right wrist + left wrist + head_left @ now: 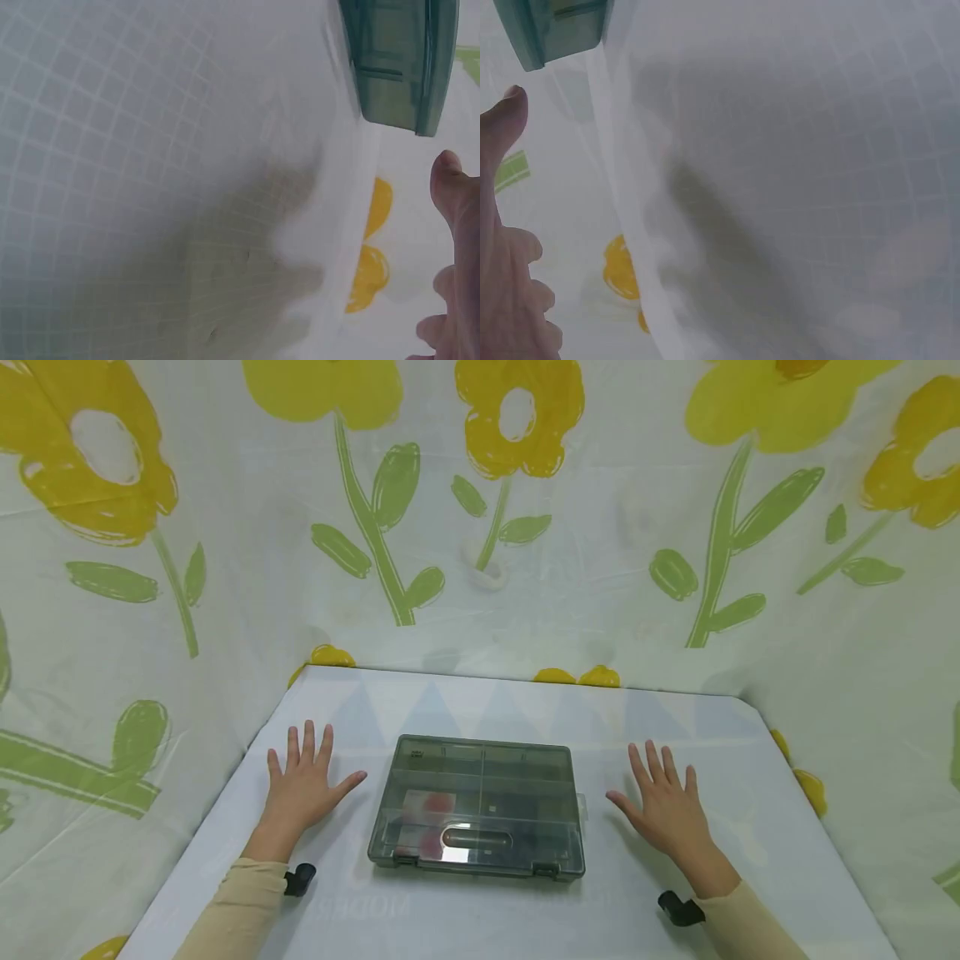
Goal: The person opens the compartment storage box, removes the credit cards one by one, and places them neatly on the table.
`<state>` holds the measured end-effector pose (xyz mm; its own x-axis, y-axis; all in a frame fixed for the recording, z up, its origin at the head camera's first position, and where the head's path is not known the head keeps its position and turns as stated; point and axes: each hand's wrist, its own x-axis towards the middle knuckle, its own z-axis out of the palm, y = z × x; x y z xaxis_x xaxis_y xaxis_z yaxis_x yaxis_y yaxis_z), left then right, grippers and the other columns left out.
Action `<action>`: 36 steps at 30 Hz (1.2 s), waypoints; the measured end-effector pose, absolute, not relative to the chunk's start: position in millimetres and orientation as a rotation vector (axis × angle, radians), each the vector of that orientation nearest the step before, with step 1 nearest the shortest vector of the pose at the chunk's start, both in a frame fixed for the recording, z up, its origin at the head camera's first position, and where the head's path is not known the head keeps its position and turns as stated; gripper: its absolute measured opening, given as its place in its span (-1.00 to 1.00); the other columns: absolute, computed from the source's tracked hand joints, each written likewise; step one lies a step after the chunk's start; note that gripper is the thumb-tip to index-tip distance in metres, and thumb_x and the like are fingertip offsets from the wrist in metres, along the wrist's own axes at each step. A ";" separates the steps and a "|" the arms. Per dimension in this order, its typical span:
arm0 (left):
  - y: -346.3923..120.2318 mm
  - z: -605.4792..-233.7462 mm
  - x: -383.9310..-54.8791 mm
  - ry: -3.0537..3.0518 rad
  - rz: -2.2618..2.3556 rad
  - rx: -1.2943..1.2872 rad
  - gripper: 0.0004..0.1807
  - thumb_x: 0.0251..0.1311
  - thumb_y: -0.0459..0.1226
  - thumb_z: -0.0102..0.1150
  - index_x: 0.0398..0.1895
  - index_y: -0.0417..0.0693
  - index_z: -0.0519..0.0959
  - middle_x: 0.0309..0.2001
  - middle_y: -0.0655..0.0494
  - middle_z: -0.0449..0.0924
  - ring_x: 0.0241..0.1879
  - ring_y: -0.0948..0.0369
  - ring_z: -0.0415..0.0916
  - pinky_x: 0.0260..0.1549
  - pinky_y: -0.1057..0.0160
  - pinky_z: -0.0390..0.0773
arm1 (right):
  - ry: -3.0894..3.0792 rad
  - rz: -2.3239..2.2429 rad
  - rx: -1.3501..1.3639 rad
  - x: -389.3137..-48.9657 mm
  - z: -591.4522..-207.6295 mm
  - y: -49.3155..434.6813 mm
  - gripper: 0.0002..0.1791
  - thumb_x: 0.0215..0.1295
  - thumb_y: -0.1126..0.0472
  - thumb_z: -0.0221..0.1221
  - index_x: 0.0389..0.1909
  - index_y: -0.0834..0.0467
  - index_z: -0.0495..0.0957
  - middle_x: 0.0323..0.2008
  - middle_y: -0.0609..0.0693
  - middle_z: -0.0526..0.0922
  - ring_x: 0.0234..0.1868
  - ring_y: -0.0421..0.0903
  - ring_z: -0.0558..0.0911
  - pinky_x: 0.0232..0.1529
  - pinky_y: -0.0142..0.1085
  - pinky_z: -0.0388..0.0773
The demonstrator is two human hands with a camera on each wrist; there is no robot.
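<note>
A dark green translucent compartment box (525,777) lies flat on the table between the two hands, its lid down. Through the lid show dividers and a pale piece with red patches (438,803) in the left part. To the left of the box my left hand (300,789) is spread, fingers straight and thumb toward the box, holding nothing. On the other side my right hand (667,810) is spread likewise, palm down and bare. Both wrist views catch a corner of the box, in the left (562,30) and in the right (397,67), apart from each thumb.
The white table (480,918) carries faint printed triangles near its far edge. Behind and beside it hangs a white cloth (570,602) with yellow flowers and green leaves. A small black wrist camera (300,880) sits at the left cuff, another (681,909) at the right.
</note>
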<state>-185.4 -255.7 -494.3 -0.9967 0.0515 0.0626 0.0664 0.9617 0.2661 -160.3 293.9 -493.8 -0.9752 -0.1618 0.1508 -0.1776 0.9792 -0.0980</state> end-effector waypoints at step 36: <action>-232.3 -480.2 -171.7 -2.806 -1.079 -0.453 -0.42 0.25 -0.08 0.42 0.15 -0.24 0.44 0.12 -0.16 0.47 0.15 -0.17 0.44 0.16 -0.22 0.47 | -2.756 0.490 0.421 -138.7 -475.3 256.4 -0.42 0.23 0.26 0.41 0.28 0.22 0.52 -0.01 0.14 0.66 -0.07 0.10 0.66 -0.09 0.09 0.60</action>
